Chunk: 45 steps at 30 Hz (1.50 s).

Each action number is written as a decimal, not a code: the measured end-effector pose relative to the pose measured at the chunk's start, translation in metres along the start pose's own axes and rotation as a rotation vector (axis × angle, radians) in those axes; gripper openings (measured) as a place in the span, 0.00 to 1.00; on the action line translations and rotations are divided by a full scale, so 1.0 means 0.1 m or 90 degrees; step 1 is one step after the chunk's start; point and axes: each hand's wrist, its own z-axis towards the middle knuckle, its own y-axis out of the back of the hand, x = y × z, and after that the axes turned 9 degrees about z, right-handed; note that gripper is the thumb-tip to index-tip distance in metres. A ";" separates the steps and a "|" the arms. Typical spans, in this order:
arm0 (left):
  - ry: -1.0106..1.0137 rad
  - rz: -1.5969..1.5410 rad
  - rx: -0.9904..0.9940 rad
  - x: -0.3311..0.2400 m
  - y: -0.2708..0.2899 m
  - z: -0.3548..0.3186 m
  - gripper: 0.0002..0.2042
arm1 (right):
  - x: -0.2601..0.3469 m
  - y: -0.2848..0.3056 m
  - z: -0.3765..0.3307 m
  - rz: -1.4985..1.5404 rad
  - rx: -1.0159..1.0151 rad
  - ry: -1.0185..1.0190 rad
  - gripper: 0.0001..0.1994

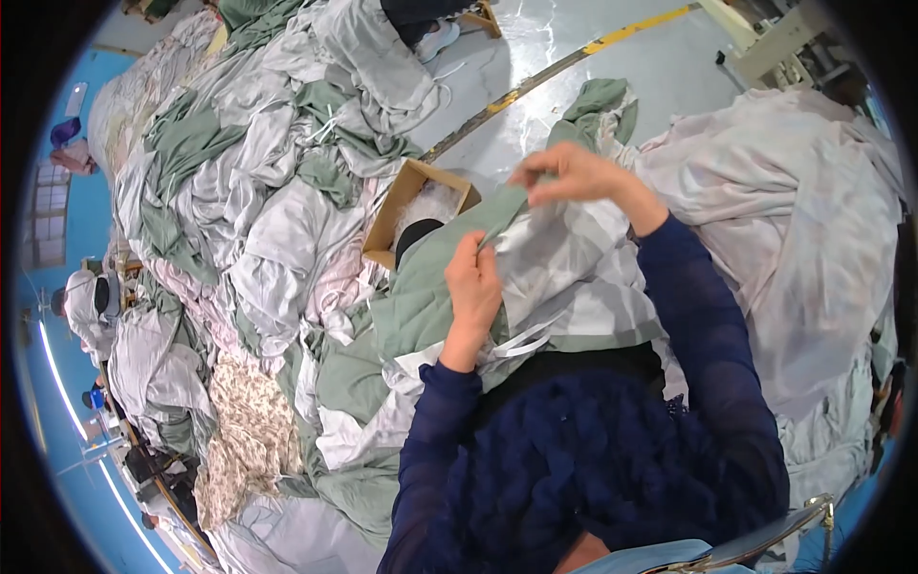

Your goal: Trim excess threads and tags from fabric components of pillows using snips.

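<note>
A green and white fabric piece (411, 287), perhaps bedding, lies across my lap and spreads to the left. My left hand (474, 287) is closed on its green edge, thumb on top. Farther up and to the right, my right hand (579, 174) has its thumb and fingers bent together at the same edge, slightly blurred, with green cloth showing between them. The edge runs fairly straight from one hand to the other. White ties (521, 340) hang loose below my left hand. Pale patterned cloth (574, 258) bunches under my right forearm.
An open cardboard box (384, 212) with whitish scraps stands just beyond my left hand, a black rounded object (417, 232) beside it. Large fabric heaps (277, 191) fill the left; another pale heap (765, 230) rises at right. A yellow-black floor line (564, 72) crosses the grey floor.
</note>
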 end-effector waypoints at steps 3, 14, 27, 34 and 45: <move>0.018 -0.038 0.024 -0.21 0.20 -0.05 0.06 | -0.01 -0.12 -0.27 -0.096 -0.026 -0.075 0.07; -0.121 0.001 -0.551 -0.35 1.99 -0.38 0.07 | -0.28 0.15 -1.11 -0.233 -0.310 -0.053 0.10; 0.353 -0.007 -0.665 1.82 2.71 -1.02 0.09 | -0.49 0.00 -1.95 -0.373 -0.649 -0.054 0.08; 0.379 0.012 -0.595 2.03 2.71 -0.99 0.10 | -0.56 -0.03 -1.99 -0.403 -0.624 0.016 0.11; 0.441 0.183 -0.539 2.13 2.58 -1.42 0.13 | -0.61 -0.43 -2.27 -0.485 -0.567 -0.122 0.10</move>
